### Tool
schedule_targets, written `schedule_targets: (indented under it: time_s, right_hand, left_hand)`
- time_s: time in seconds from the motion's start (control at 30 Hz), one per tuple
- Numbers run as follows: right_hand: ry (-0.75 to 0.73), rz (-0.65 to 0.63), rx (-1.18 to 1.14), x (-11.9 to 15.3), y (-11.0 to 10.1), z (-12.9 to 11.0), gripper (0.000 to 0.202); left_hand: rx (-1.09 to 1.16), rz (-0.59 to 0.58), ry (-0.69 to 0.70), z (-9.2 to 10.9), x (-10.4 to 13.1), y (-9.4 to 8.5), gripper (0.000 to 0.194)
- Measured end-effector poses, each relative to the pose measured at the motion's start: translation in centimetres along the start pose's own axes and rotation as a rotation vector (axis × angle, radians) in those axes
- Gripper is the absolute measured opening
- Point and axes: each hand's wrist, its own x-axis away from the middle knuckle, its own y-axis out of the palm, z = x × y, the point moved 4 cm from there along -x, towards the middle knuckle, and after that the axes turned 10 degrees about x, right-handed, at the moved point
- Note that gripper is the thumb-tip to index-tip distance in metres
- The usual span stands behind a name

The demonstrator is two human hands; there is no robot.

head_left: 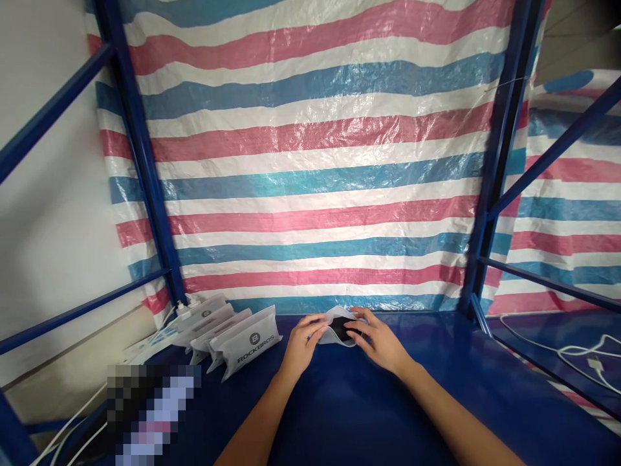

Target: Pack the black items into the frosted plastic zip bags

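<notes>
Above the blue surface, a whitish frosted plastic pouch (pixel 332 338) is held between my hands with its mouth spread. Something black (pixel 343 327) shows inside; its kind cannot be made out. My left hand (pixel 306 338) pinches the pouch's left edge between thumb and fingers. On the right side, my right hand (pixel 377 336) grips the rim, with some fingers reaching over the mouth and touching the black thing. To the left, several similar pouches stand in a row, the front pouch (pixel 252 343) printed ROCKBROS.
Blue metal posts (pixel 140 162) frame the surface (pixel 334 401). Behind hangs a striped plastic sheet (pixel 315 175). A white power strip (pixel 150 346) with cables lies at left, near a pixelated area. A white cable (pixel 577 353) lies at right.
</notes>
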Motion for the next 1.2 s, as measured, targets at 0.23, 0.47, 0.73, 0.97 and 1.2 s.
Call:
schedule_targets:
  time_s: [0.23,0.47,0.73,0.97,1.2]
  right_hand:
    - [0.075,0.010,0.081,-0.3,1.0,1.3,0.061]
    - [0.506,0.118,-0.685,-0.5,0.6,2.5,0.076]
    - [0.692,-0.221,-1.262,0.5,3.4,-0.7,0.053]
    - [0.792,-0.142,-1.231,0.9,4.3,0.1,0.044]
    - [0.902,0.302,-1.128,1.0,4.7,4.9,0.056]
  left_hand:
    - [0.050,-0.086,0.045,0.5,0.6,1.4,0.032]
    - [0.404,0.164,-0.287,-2.8,0.6,1.0,0.092]
    - [0.440,0.102,-0.415,-1.9,1.0,2.4,0.064]
    - [0.140,0.086,-0.431,-3.0,1.2,2.0,0.073]
    - [-0.120,0.106,-0.490,-4.5,1.3,0.3,0.054]
